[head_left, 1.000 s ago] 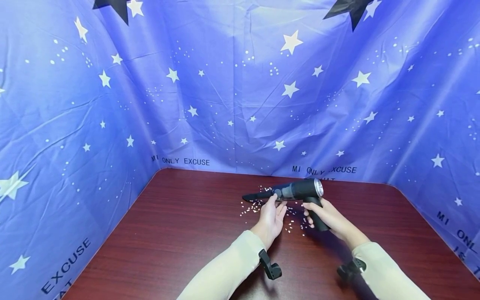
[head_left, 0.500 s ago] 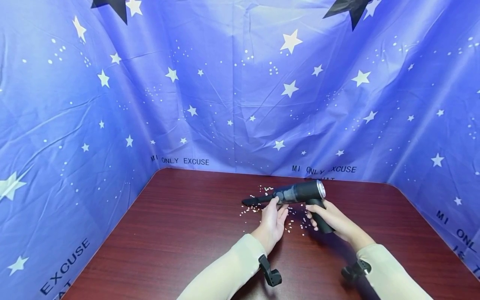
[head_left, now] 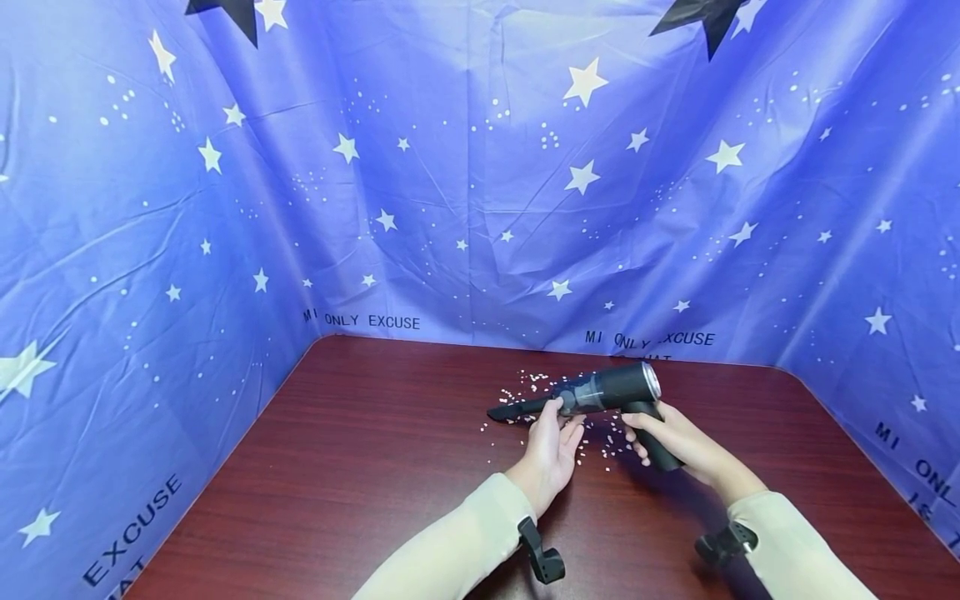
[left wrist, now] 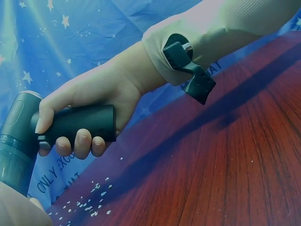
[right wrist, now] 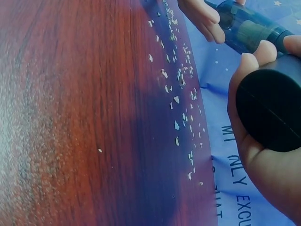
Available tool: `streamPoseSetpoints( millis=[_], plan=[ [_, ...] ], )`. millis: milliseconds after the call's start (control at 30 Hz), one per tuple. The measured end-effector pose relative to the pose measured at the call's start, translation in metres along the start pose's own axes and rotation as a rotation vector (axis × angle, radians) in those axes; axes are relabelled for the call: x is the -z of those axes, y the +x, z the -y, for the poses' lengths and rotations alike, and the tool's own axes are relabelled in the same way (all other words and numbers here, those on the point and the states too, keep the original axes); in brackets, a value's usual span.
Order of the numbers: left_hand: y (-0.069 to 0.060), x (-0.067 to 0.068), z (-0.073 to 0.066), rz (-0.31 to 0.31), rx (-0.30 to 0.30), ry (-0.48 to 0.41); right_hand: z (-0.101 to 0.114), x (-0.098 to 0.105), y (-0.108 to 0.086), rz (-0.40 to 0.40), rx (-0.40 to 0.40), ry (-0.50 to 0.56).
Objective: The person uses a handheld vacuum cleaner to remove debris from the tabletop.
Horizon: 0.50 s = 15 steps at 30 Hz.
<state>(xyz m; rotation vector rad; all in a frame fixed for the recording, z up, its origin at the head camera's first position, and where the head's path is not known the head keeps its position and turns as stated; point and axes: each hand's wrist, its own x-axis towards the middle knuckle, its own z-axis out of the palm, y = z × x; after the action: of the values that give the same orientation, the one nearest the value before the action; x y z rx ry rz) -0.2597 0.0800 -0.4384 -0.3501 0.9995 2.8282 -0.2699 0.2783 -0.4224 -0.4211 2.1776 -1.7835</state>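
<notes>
A black handheld vacuum cleaner [head_left: 626, 385], with a clear dust cup and a long flat nozzle [head_left: 510, 412], is held low above the table. Its nozzle tip points left among scattered white bits [head_left: 534, 379]. My right hand [head_left: 686, 442] grips the handle; in the left wrist view the fingers wrap round the handle [left wrist: 84, 123], the forefinger near a small button. My left hand [head_left: 551, 454] holds the front of the body, thumb on the near side and fingers beneath. In the right wrist view the dust cup [right wrist: 251, 28] shows between left thumb and fingers.
More white bits [right wrist: 176, 125] lie strewn under and in front of the vacuum. The dark red wooden table [head_left: 360, 467] meets a blue star-printed cloth [head_left: 450, 167] at its back and sides. Black camera mounts [head_left: 542, 554] sit on both wrists.
The vacuum has shifted slightly right and toward me, its rear end lower than before. Both hands have moved along with it, keeping their hold.
</notes>
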Motion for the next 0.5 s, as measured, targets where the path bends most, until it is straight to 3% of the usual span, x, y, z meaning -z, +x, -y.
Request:
streamPoseSetpoints(
  millis=[233,500],
  plan=[
    [-0.003,0.003,0.001,0.006,-0.014,0.012,0.000,0.002,0.000,0.003,-0.018,-0.012],
    [-0.012,0.004,0.005,-0.019,-0.007,-0.001,0.001,0.007,-0.003,0.068,-0.005,-0.031]
  ],
)
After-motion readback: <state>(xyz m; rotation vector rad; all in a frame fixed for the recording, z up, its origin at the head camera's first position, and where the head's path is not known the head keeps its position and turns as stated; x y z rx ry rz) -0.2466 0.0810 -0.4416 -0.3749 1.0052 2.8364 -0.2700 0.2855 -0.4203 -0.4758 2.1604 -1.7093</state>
